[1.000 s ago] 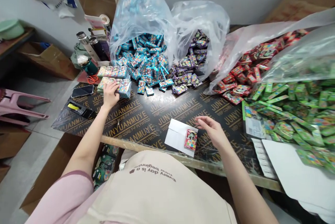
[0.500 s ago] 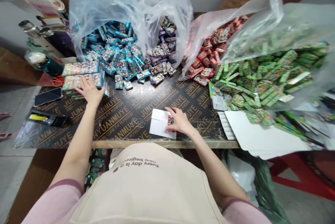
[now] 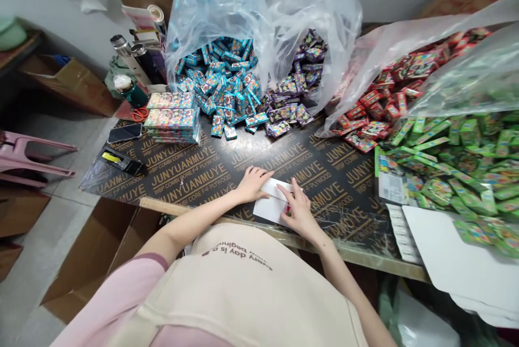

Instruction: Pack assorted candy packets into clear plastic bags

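Note:
A folded white card (image 3: 268,209) lies near the front edge of the dark plywood table. My left hand (image 3: 253,186) rests at its upper left edge, fingers stretched out and thumb apart, touching the card. Over the card's right part, my right hand (image 3: 299,211) has its thumb and fingers bent around a small red box (image 3: 288,209). Most of that box is hidden by the hand. Off to the left stands a stack of wrapped multicoloured packs (image 3: 172,118), with neither hand on it.
Plastic bags spill small blue boxes (image 3: 227,93), purple boxes (image 3: 286,112), red boxes (image 3: 377,104) and green packs (image 3: 454,147) along the back and right. At left lie a phone (image 3: 125,132), orange scissors (image 3: 140,114) and a black tape dispenser (image 3: 119,160). White cardboard (image 3: 441,244) overhangs the right front.
My left hand has left the stack of packs and come over to the white card. My right hand stays at the card with the red box. The view has turned left.

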A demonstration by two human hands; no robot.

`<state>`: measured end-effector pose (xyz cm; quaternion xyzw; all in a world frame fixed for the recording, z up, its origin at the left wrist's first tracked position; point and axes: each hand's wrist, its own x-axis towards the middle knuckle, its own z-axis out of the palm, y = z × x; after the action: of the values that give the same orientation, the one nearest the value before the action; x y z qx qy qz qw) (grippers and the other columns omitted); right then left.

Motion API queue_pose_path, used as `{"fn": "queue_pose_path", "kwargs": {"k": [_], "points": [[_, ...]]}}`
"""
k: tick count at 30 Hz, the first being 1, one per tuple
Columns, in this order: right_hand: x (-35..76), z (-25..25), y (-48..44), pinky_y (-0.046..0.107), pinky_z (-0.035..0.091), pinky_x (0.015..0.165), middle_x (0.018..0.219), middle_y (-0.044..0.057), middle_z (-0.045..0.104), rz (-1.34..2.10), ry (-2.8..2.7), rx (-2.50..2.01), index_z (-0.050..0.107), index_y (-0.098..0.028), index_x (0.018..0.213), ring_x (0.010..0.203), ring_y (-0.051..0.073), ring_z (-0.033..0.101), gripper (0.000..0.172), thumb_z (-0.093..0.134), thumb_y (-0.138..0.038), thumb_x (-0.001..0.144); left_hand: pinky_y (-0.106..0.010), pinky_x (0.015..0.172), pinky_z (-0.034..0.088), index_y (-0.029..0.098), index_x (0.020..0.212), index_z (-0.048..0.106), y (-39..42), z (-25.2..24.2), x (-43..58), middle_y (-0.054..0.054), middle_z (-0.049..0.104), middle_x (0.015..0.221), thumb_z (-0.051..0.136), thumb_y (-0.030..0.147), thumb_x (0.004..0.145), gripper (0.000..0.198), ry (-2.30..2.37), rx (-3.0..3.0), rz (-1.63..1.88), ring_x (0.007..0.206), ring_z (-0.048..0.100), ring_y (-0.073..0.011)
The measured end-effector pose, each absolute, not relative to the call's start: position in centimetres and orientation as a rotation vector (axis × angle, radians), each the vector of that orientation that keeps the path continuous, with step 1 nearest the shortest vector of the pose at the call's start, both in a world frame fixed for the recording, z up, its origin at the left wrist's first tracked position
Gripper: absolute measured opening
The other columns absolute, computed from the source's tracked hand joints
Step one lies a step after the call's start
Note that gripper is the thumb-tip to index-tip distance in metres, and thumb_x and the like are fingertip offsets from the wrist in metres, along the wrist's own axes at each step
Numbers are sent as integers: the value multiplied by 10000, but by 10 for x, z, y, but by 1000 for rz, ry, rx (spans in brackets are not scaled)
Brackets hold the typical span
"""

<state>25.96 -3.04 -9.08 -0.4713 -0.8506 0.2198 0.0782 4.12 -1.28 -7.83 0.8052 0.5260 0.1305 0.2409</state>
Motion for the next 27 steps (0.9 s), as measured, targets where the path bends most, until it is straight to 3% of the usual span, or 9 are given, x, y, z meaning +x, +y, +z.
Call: {"fn": "queue_pose_path", "kwargs": {"k": [2,5,8,11,15,18,20,24,27], "points": [[272,-91,-24,552,288,1044,1580,141,62,623,-2483,-1508,388,-240,1416,1405,366,224,708,496,-179,718,-449,1011,318,177,1305,499,-7,-75,44,-142,580,1213,750,417,697,700,1504,2150,287,1162,491,-308],[295,-93,-8,579,302,1019,1539,187,203,560,-2292,-1756,438,-207,1383,1370,368,304,599,449,-201,784,-431,921,362,160,1068,652,-1,-70,40,-131,637,1060,776,357,665,465,1604,2002,250,1040,551,-314],[309,-91,2,604,269,1029,1514,198,270,529,-2158,-1806,481,-205,1345,1359,378,317,515,453,-321,844,-404,877,377,137,896,693,-6,-67,33,-129,665,973,737,288,701,250,1657,1919,288,978,581,-303],[302,-83,1,594,224,1070,1485,154,355,617,-2020,-1678,495,-248,1321,1370,334,317,472,372,-425,901,-317,780,402,155,821,700,-17,-61,29,-76,689,874,660,247,766,114,1654,1866,328,861,611,-229],[270,-72,-5,456,342,1069,1415,127,457,1043,-1860,-1341,417,-229,1372,1305,263,430,569,446,-488,866,-249,624,367,147,717,696,-30,-54,30,-13,650,669,661,285,759,148,1617,1703,458,676,573,-160],[249,-71,-6,385,460,964,1395,136,468,1245,-1641,-1283,359,-203,1405,1162,253,552,760,637,-438,738,-231,586,337,129,643,677,-33,-52,30,18,590,578,675,290,720,178,1542,1482,674,612,521,-128],[241,-72,-4,356,507,869,1308,137,546,1288,-1463,-1306,408,-184,1373,1022,237,618,789,702,-374,666,-228,586,348,116,650,674,-34,-53,28,22,582,570,683,332,701,222,1452,1295,823,589,503,-116],[235,-67,-4,325,526,772,1002,84,706,1359,-1209,-1314,625,-159,1117,855,217,658,588,764,-317,568,-250,649,410,99,751,697,-37,-51,22,-13,656,669,780,415,573,373,1227,901,1045,622,541,-126],[237,-56,-9,335,539,702,837,60,733,1599,-1083,-1267,685,-171,971,771,225,674,434,756,-375,594,-239,632,403,101,675,679,-38,-48,17,-17,651,636,801,438,545,381,1249,761,1123,589,533,-113]]}}
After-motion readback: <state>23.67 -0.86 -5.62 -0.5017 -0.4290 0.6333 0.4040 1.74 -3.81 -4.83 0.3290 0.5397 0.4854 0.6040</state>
